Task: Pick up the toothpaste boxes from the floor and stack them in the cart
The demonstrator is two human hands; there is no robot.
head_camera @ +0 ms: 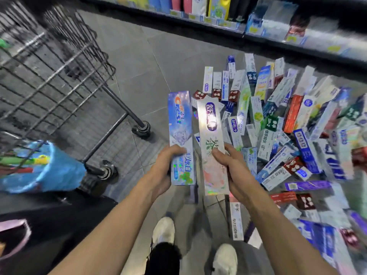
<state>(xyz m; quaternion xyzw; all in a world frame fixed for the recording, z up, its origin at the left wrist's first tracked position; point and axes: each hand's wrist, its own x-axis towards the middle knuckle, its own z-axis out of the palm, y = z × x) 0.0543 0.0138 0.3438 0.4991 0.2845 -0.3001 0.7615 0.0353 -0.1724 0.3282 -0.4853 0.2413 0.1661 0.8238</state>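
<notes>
Head view. The left hand (161, 169) holds a blue toothpaste box (180, 135), fingers curled round its lower half. The right hand (231, 167) grips a silver holographic box (211, 143) likewise, just beside the first. A heap of toothpaste boxes (288, 126) lies on the tiled floor (139, 62). The wire cart (49, 76) stands to the left.

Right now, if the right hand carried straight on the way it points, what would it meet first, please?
The right hand, gripping the silver tea box, points forward and slightly left. It would probably meet the near edge of the box pile on the floor first, though depth is unclear.
</notes>
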